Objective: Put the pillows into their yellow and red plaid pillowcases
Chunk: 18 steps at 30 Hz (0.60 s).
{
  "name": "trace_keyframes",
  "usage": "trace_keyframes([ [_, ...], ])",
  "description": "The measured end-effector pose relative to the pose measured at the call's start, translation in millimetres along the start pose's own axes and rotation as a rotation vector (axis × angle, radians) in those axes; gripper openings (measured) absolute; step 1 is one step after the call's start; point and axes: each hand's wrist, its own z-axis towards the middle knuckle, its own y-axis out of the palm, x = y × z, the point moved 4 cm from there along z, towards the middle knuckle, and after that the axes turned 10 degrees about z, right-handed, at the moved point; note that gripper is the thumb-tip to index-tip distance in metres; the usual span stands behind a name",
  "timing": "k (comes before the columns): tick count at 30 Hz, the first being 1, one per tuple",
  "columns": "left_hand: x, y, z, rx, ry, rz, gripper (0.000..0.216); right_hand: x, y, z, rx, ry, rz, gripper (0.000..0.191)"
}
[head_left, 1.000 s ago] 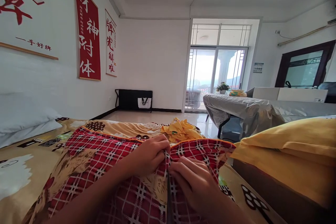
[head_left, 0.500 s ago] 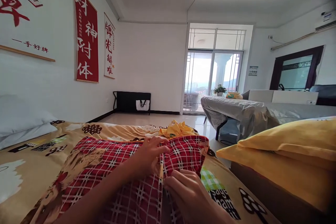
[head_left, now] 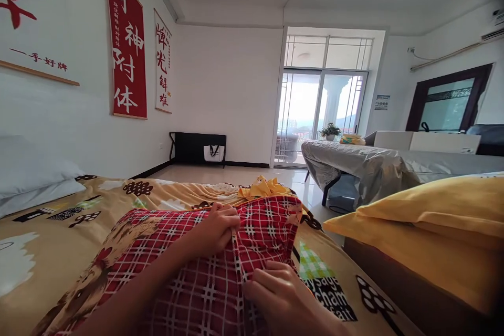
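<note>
A red plaid pillowcase (head_left: 189, 273) with white lines and a brown printed figure lies in front of me, looking filled. A seam or opening edge (head_left: 238, 265) runs down its right part. My left hand (head_left: 221, 227) is closed on the upper end of that edge, its fingers bent into the cloth. Lower down, to the right of the edge, my right hand (head_left: 275, 291) is closed on the pillowcase fabric, fingers curled. Both fingertips are partly hidden. Underneath lies a tan patterned bedspread (head_left: 331, 257).
Crumpled yellow cloth (head_left: 264, 188) lies just behind the pillowcase. Yellow pillows (head_left: 429, 215) rest on a brown surface at right. White pillows (head_left: 35, 170) lie at far left. A plastic-covered table (head_left: 354, 160) and a black folded frame (head_left: 189, 148) stand farther back.
My left hand has shifted left and its spread fingers have closed on the pillowcase edge. The right side of the pillowcase has drawn slightly left. My right hand stays closed on the cloth.
</note>
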Motion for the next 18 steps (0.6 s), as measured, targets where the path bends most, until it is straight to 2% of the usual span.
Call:
trace_keyframes([
  [4, 5.4, 0.4, 1.4, -0.003, -0.009, 0.020, 0.021, 6.0, 1.0, -4.7, -0.024, 0.020, 0.014, 0.015],
  [9, 40.2, -1.0, -12.3, -0.126, 0.192, -0.086, 0.020, 15.9, 6.1, -5.7, 0.006, 0.034, 0.035, 0.018],
  [11, 47.0, 1.1, -18.1, -0.174, 0.213, -0.118, 0.018, 18.7, 9.2, -5.9, 0.007, 0.045, 0.062, 0.019],
  [14, 46.3, 6.8, -21.3, -0.169, 0.187, -0.068, 0.016, 19.7, 12.4, -6.2, 0.013, 0.038, 0.067, 0.020],
  [18, 43.3, 18.7, -19.5, -0.139, 0.230, 0.058, 0.012, 18.9, 14.5, -7.6, 0.003, 0.027, 0.041, 0.020],
])
